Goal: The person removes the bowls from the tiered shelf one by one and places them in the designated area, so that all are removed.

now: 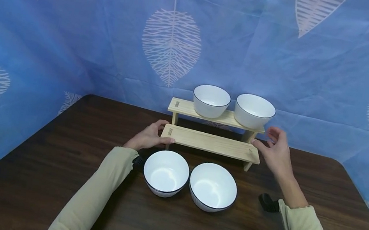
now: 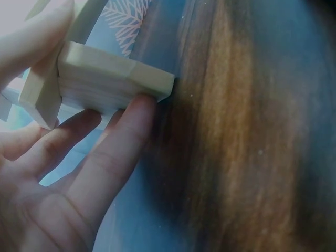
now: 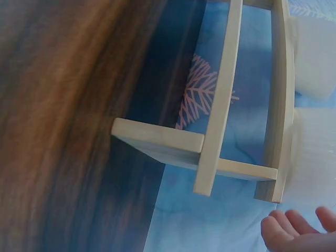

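A two-tier wooden rack (image 1: pixel 212 142) stands on the table, with two white bowls (image 1: pixel 210 102) (image 1: pixel 254 112) side by side on its upper shelf. The left hand (image 1: pixel 149 135) grips the left end of the lower shelf; in the left wrist view its thumb lies over the board and the fingers (image 2: pixel 113 152) touch the wooden leg (image 2: pixel 110 79). Beside the rack's right end is the right hand (image 1: pixel 276 153), fingers loosely bent and holding nothing. The right wrist view has its fingertips (image 3: pixel 294 231) apart from the rack (image 3: pixel 218 105). Two more white bowls (image 1: pixel 166 172) (image 1: pixel 213 186) sit in front of the rack.
Dark wood table (image 1: pixel 21 170) spreads out around the rack and bowls. A blue cloth (image 1: pixel 109 41) with white leaf prints hangs behind the table, close to the upper shelf's bowls.
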`<action>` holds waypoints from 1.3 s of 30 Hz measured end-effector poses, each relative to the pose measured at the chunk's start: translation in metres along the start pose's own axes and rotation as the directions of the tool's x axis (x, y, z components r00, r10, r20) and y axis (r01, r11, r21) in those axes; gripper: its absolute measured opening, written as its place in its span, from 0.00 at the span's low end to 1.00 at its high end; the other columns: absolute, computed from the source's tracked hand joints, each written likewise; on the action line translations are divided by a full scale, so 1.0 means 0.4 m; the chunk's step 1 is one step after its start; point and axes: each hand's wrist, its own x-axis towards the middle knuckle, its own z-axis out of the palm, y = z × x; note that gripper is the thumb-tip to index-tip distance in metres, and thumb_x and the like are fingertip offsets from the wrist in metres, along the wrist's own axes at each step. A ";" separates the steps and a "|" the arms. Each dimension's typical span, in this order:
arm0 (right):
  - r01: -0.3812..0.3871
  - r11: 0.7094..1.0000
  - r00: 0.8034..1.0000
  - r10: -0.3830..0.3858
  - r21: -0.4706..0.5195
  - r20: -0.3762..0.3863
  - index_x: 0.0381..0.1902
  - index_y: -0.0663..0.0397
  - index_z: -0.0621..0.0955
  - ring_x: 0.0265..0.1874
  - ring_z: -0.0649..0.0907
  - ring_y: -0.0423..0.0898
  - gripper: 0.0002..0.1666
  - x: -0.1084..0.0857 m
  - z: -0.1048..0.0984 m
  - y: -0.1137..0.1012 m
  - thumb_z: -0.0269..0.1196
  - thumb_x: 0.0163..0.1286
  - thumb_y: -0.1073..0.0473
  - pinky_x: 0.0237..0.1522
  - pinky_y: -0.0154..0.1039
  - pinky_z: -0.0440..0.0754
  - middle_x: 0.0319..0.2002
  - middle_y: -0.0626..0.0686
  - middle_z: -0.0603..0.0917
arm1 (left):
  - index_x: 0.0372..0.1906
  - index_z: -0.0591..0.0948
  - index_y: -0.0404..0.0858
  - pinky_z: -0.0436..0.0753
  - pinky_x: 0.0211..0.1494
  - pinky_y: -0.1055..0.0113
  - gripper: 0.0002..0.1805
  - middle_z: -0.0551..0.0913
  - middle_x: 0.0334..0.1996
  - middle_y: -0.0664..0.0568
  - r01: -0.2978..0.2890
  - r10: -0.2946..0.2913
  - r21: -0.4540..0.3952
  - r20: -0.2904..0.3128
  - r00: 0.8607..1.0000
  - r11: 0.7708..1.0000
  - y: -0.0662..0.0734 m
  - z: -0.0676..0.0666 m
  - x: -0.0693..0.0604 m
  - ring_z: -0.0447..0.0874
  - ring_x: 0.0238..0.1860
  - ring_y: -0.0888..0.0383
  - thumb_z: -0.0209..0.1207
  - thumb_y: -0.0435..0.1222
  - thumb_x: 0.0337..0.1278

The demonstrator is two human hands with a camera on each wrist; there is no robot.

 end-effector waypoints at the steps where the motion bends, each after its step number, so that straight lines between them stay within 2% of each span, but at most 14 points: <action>1: -0.002 1.000 1.000 0.002 0.001 -0.011 0.75 0.75 0.50 0.73 0.59 0.69 0.48 0.005 0.001 -0.001 0.65 0.71 0.62 0.72 0.60 0.60 0.72 0.74 0.57 | 0.74 0.60 0.29 0.85 0.54 0.52 0.41 0.71 0.64 0.31 0.003 -0.003 0.001 -0.003 1.000 1.000 0.002 -0.001 -0.001 0.81 0.52 0.44 0.69 0.33 0.62; 8: -0.034 0.997 0.998 0.038 0.066 -0.059 0.78 0.70 0.43 0.76 0.55 0.64 0.55 0.045 0.007 -0.007 0.66 0.69 0.60 0.75 0.55 0.55 0.76 0.70 0.50 | 0.75 0.59 0.29 0.84 0.54 0.51 0.41 0.70 0.66 0.30 0.004 -0.004 0.017 0.006 1.000 1.000 0.004 -0.001 0.000 0.81 0.54 0.43 0.68 0.35 0.63; 18: -0.012 0.992 0.999 0.016 0.128 -0.033 0.78 0.68 0.39 0.77 0.52 0.65 0.60 0.091 0.022 -0.018 0.68 0.66 0.62 0.76 0.56 0.52 0.78 0.70 0.47 | 0.75 0.58 0.29 0.85 0.53 0.51 0.43 0.69 0.67 0.30 0.001 -0.001 -0.008 0.014 1.000 1.000 -0.003 -0.005 0.005 0.82 0.54 0.42 0.68 0.34 0.63; 25: -0.036 0.987 0.998 0.043 0.160 -0.042 0.78 0.64 0.37 0.77 0.53 0.63 0.63 0.110 0.029 -0.027 0.68 0.64 0.61 0.75 0.57 0.55 0.78 0.67 0.49 | 0.75 0.58 0.31 0.84 0.54 0.51 0.43 0.68 0.68 0.31 0.021 -0.021 -0.001 0.015 1.000 1.000 -0.004 -0.002 0.008 0.82 0.54 0.43 0.69 0.35 0.62; 31: -0.061 0.987 0.996 0.070 0.146 -0.057 0.79 0.61 0.32 0.76 0.54 0.62 0.67 0.133 0.037 -0.019 0.69 0.65 0.58 0.74 0.57 0.58 0.78 0.68 0.48 | 0.75 0.58 0.31 0.84 0.55 0.52 0.44 0.68 0.68 0.31 0.025 -0.025 -0.014 0.013 1.000 1.000 -0.006 -0.001 0.008 0.82 0.53 0.43 0.69 0.34 0.62; 39: -0.075 0.985 0.992 0.090 0.158 -0.093 0.80 0.57 0.31 0.75 0.56 0.62 0.70 0.160 0.042 -0.019 0.71 0.62 0.57 0.74 0.55 0.56 0.77 0.68 0.47 | 0.76 0.58 0.30 0.84 0.54 0.51 0.43 0.67 0.68 0.31 0.013 -0.013 -0.021 0.015 1.000 1.000 -0.003 -0.002 0.007 0.82 0.53 0.43 0.69 0.34 0.62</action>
